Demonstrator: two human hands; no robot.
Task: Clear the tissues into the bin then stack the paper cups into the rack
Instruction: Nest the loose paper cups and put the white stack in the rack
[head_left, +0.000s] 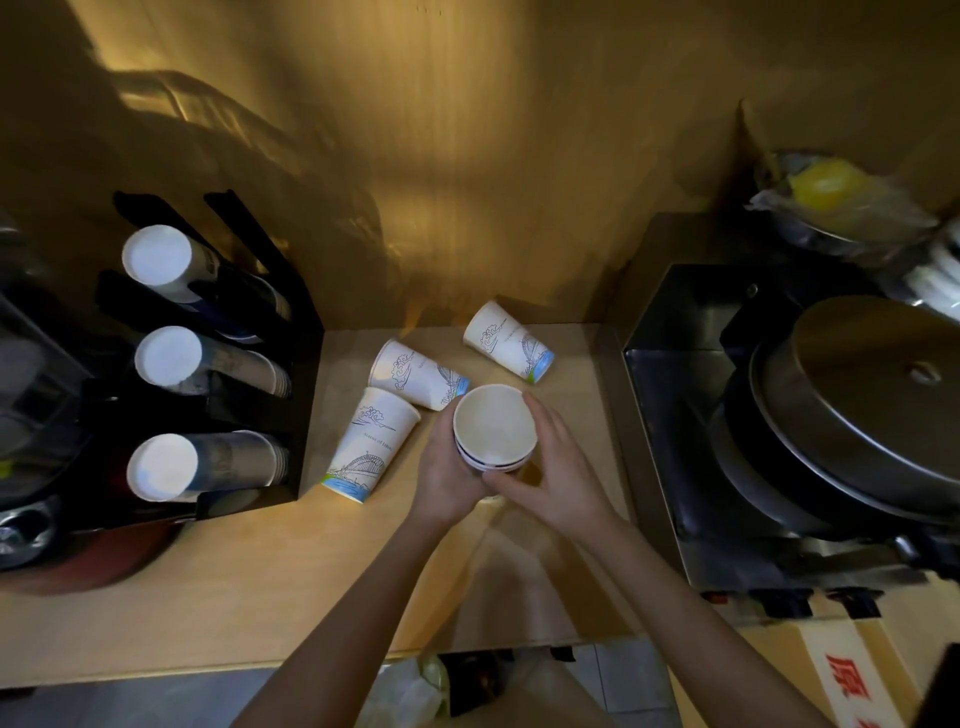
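Head view: a nested stack of white paper cups (494, 427), mouth up, is grasped by both the left hand (451, 474) and right hand (551, 467), the black cup rack (291, 332) lying at nine o'clock, nearer the left hand.

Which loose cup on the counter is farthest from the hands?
The cup lying on its side nearest the back wall, alone to the right. The other two lie closer, left of the nested stack held by both hands.
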